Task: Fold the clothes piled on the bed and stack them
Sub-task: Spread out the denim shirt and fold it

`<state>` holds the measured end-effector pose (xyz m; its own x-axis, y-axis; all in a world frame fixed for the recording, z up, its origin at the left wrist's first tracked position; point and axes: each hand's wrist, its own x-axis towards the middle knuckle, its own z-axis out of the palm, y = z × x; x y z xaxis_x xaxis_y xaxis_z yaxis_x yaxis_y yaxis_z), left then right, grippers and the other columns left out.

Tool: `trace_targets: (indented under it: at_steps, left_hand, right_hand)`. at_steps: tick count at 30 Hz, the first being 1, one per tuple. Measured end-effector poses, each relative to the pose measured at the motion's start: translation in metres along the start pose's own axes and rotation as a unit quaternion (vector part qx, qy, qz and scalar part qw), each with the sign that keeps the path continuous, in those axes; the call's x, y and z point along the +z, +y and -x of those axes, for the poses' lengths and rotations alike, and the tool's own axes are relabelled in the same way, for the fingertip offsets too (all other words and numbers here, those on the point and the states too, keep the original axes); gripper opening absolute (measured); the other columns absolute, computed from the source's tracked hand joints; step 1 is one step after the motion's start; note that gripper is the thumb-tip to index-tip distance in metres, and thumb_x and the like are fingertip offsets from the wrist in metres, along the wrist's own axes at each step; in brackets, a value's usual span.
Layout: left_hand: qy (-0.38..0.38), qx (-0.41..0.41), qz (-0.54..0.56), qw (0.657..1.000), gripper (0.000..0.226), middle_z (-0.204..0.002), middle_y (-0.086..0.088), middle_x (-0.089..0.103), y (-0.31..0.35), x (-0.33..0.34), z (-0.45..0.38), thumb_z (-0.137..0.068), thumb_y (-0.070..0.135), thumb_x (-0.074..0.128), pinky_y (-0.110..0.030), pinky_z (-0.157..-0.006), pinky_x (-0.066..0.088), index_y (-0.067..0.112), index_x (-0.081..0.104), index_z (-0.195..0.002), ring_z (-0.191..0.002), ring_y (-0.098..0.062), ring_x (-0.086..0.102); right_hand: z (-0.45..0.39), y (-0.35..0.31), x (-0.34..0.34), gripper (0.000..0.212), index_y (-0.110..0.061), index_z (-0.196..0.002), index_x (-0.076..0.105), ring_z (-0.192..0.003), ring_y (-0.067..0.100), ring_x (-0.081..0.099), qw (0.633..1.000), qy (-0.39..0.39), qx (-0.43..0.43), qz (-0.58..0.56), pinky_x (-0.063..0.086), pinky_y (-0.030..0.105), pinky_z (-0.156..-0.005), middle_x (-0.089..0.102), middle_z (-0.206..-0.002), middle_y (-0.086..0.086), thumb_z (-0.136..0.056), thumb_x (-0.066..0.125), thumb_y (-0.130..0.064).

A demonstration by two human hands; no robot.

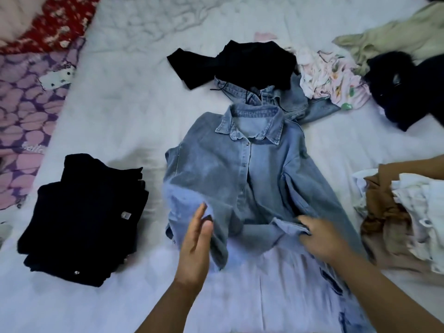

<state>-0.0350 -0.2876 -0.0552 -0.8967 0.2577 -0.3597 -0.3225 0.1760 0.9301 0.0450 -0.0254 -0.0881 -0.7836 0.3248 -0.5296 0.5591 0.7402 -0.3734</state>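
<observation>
A light blue denim shirt (242, 169) lies buttoned and collar-up in the middle of the white bed (115, 111), its left sleeve folded in over the front. My left hand (195, 243) is flat with straight fingers at the folded left sleeve. My right hand (323, 237) pinches the cuff of the right sleeve, drawn across the shirt's lower front. A stack of folded black clothes (81, 219) sits to the left. Unfolded items lie beyond: a black top (240, 63), another denim garment (288, 102), a floral piece (331, 80).
More loose clothes: a black garment (408, 92) and a pale green one (396, 37) at the far right, a brown and white heap (403, 222) at the right edge. A purple patterned blanket (26, 111) and red floral fabric (52, 20) lie at the left.
</observation>
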Motion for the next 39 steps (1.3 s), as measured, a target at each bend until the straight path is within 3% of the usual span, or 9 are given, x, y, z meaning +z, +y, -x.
trace_targets:
  at_steps: [3, 7, 10, 13, 19, 26, 31, 34, 39]
  left_hand:
    - [-0.144, 0.067, -0.236, 0.959, 0.036, -0.136, 0.024, 0.045, -0.031, -0.007, -0.002, -0.093, 0.036, 0.051, -0.008, -0.104, 0.026, 0.042, 0.046, -0.128, -0.128, 0.012, 0.036]
    - [0.040, -0.038, -0.316, 0.947, 0.038, -0.126, -0.002, 0.058, -0.085, -0.016, -0.004, -0.087, 0.007, 0.060, -0.022, -0.095, 0.040, 0.014, 0.060, -0.124, -0.118, -0.017, 0.054]
    - [0.191, -0.194, -0.320, 0.907, 0.054, -0.129, -0.020, 0.044, -0.101, -0.019, -0.006, -0.078, 0.011, 0.071, -0.043, -0.096, 0.039, 0.002, 0.050, -0.127, -0.119, -0.038, 0.044]
    - [0.256, -0.252, -0.299, 0.884, 0.073, -0.137, -0.020, 0.037, -0.110, -0.026, -0.017, -0.075, 0.019, 0.075, -0.049, -0.098, 0.035, 0.009, 0.038, -0.137, -0.122, -0.040, 0.037]
    - [0.246, -0.127, -0.359, 0.892, 0.070, -0.133, -0.019, 0.044, -0.112, -0.034, -0.042, -0.077, 0.014, 0.070, -0.052, -0.087, 0.042, 0.010, 0.035, -0.137, -0.111, -0.043, 0.051]
    - [0.144, 0.228, -0.601, 0.753, 0.036, -0.098, -0.014, 0.052, -0.105, -0.044, -0.065, -0.070, 0.019, 0.052, -0.042, -0.072, 0.035, 0.015, 0.050, -0.106, -0.084, -0.032, 0.046]
    - [-0.048, 0.223, -0.713, 0.663, 0.032, -0.097, -0.015, 0.058, -0.099, -0.041, -0.079, -0.080, 0.006, 0.062, -0.044, -0.064, 0.049, 0.015, 0.058, -0.111, -0.076, -0.036, 0.059]
    - [-0.077, 0.061, -0.723, 0.684, 0.034, -0.124, -0.010, 0.053, -0.086, -0.034, -0.077, -0.098, 0.023, 0.040, -0.042, -0.080, 0.046, 0.024, 0.045, -0.131, -0.101, -0.035, 0.059]
    - [-0.006, 0.021, -0.665, 0.746, 0.019, -0.102, -0.014, 0.064, -0.076, -0.044, -0.046, -0.096, 0.024, 0.039, -0.036, -0.067, 0.040, 0.016, 0.045, -0.112, -0.091, -0.036, 0.061]
  right_hand:
    - [0.014, 0.015, 0.035, 0.061, -0.010, -0.121, 0.061, -0.088, 0.040, 0.062, 0.970, 0.185, 0.003, 0.158, 0.051, 0.047, -0.075, 0.063, -0.101, 0.018, -0.061, 0.074, -0.011]
    - [0.049, 0.004, 0.086, 0.039, -0.012, -0.108, 0.051, -0.088, 0.032, 0.051, 0.920, 0.356, -0.094, 0.136, 0.038, 0.042, -0.073, 0.059, -0.101, 0.015, -0.069, 0.044, -0.017]
    - [0.071, 0.005, 0.126, 0.038, -0.013, -0.103, 0.049, -0.088, 0.031, 0.045, 0.924, 0.360, -0.080, 0.102, 0.036, 0.041, -0.071, 0.049, -0.104, 0.010, -0.068, 0.043, -0.024]
    - [0.074, 0.017, 0.143, 0.051, -0.001, -0.109, 0.057, -0.091, 0.040, 0.053, 0.923, 0.362, 0.130, -0.023, 0.046, 0.051, -0.074, 0.056, -0.107, 0.021, -0.062, 0.068, -0.019]
    - [0.061, 0.036, 0.139, 0.022, -0.006, -0.092, 0.062, -0.090, 0.041, 0.061, 0.918, 0.256, 0.251, -0.169, 0.047, 0.043, -0.075, 0.065, -0.093, 0.019, -0.083, 0.064, -0.026]
    - [0.069, 0.032, 0.143, 0.021, -0.007, -0.069, 0.050, -0.068, 0.041, 0.061, 0.930, 0.284, 0.200, -0.118, 0.045, 0.039, -0.060, 0.060, -0.069, 0.019, -0.076, 0.068, -0.015]
    - [0.078, 0.035, 0.146, 0.046, -0.018, -0.066, 0.033, -0.057, 0.036, 0.056, 0.955, 0.254, 0.138, -0.063, 0.038, 0.033, -0.049, 0.052, -0.059, 0.012, -0.061, 0.073, 0.005]
    - [0.082, 0.042, 0.150, 0.041, -0.011, -0.065, 0.044, -0.056, 0.037, 0.057, 0.962, 0.236, 0.136, -0.002, 0.045, 0.038, -0.047, 0.053, -0.062, 0.015, -0.049, 0.076, 0.009]
    - [0.090, 0.054, 0.153, 0.019, 0.002, -0.065, 0.055, -0.061, 0.042, 0.058, 0.959, 0.233, 0.159, 0.028, 0.048, 0.046, -0.050, 0.057, -0.069, 0.022, -0.054, 0.066, 0.012]
